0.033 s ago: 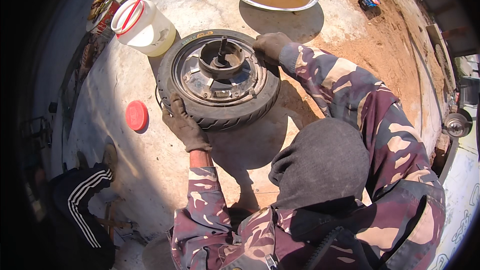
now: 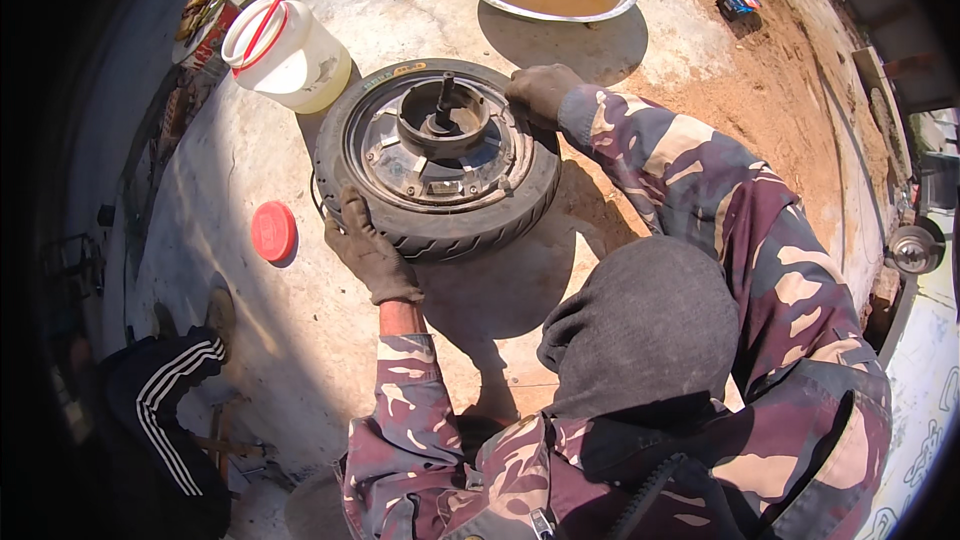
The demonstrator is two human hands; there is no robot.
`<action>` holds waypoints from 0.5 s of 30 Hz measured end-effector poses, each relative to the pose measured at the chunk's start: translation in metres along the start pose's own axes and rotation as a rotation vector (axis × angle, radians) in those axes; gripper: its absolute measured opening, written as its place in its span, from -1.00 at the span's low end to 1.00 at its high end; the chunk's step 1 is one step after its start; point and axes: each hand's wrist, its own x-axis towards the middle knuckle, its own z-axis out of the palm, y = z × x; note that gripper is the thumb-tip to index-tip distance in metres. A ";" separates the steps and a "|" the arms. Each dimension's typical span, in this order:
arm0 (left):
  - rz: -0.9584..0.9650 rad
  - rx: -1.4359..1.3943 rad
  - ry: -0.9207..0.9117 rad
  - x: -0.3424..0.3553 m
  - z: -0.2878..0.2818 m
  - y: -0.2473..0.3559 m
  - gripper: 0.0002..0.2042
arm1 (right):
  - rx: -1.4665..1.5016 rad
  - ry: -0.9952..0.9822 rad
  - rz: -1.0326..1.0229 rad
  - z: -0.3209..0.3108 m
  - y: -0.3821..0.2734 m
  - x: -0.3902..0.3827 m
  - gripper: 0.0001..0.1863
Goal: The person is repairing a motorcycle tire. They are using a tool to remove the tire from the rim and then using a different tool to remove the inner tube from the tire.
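Note:
A wheel with a black treaded tyre (image 2: 475, 231) and a metal hub lies on its side on pale concrete, slightly tilted. From the middle of the hub a dark threaded axle (image 2: 445, 100) stands up inside a round metal drum. My left hand (image 2: 372, 255), in a dark glove, grips the tyre's near left edge, thumb over the sidewall. On the far right side my gloved right hand (image 2: 543, 91) holds the tyre's edge; its fingertips are partly hidden. Both sleeves are camouflage cloth.
Behind the wheel stand a translucent white bucket (image 2: 320, 70) with a red stick and a metal basin (image 2: 630, 2) of brown water. A red lid (image 2: 273, 231) lies left. A dark-trousered person's leg (image 2: 165, 400) shows lower left. Sandy soil (image 2: 790, 90) spreads right.

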 end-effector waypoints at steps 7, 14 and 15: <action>-0.122 -0.163 0.026 0.003 0.003 -0.001 -0.63 | -0.013 -0.017 0.014 0.000 -0.001 -0.001 -0.71; -0.116 -0.184 0.028 0.003 0.003 -0.004 -0.63 | -0.073 0.012 -0.036 -0.002 -0.002 -0.003 -0.77; -0.097 -0.139 0.023 0.003 0.003 -0.004 -0.63 | -0.102 0.017 -0.061 -0.003 -0.001 -0.001 -0.79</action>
